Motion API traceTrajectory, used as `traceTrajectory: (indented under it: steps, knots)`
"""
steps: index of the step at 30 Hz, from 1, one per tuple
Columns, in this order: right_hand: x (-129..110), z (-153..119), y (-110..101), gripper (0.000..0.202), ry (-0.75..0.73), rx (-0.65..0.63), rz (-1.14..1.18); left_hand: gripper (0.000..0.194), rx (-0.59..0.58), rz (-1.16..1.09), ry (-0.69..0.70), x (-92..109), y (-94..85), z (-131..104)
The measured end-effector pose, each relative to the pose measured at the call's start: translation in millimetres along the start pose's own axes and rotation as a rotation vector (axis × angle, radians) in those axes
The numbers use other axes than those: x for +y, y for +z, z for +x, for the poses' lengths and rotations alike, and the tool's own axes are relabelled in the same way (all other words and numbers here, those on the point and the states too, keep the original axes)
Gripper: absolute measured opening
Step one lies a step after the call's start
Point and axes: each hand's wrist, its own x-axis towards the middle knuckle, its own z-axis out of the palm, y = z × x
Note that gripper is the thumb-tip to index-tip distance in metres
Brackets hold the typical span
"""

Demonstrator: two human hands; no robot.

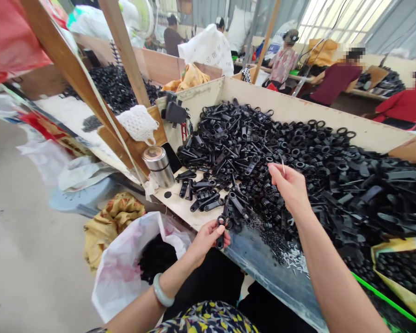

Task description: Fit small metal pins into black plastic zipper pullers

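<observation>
A black plastic piece (220, 241) is held beside the near edge of the desk (254, 261), clamped in the grip of the left hand (207, 237), apparently so that its ring end is kept steady and exposed. A thin pale rod (283, 167) is pinched in the grip of the right hand (291, 186), above the heaped black parts (229, 138). These are backed by a board (256, 99), presumably against spilling, with pale pins (296, 258) left nearer.

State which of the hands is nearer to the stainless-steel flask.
Left. The left hand is to the right of the flask and closer to the camera; the right hand is much farther right, over the heap of black parts.
</observation>
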Motion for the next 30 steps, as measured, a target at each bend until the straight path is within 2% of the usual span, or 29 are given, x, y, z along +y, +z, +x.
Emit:
traceTrajectory:
  steps: [3, 6, 10, 13, 17, 21, 25, 30]
  knots:
    - [12, -77, -18, 0.051, 0.034, -0.097, 0.013, 0.053, -0.019, -0.007, 0.009, 1, -3.1, -1]
    - [36, -158, -35, 0.052, 0.168, -0.211, 0.093, 0.050, -0.068, -0.032, 0.047, 4, -3.2, -8]
    - [62, -246, -50, 0.052, 0.438, -0.208, 0.277, 0.054, -0.121, 0.002, 0.079, 7, 7.9, -29]
    - [65, -289, -50, 0.053, 0.526, -0.147, 0.423, 0.059, -0.163, 0.021, 0.058, 4, 21.7, -48]
    - [57, -315, -42, 0.055, 0.529, -0.182, 0.503, 0.057, -0.219, 0.077, 0.065, -6, 39.1, -68]
    - [51, -326, -38, 0.050, 0.430, -0.250, 0.444, 0.053, -0.245, 0.121, 0.041, -14, 51.4, -83]
    - [50, -332, -38, 0.049, 0.355, -0.230, 0.382, 0.048, -0.241, 0.146, 0.035, -20, 57.7, -92]
    - [55, -338, -36, 0.049, 0.337, -0.223, 0.390, 0.047, -0.195, 0.141, 0.016, -24, 62.0, -94]
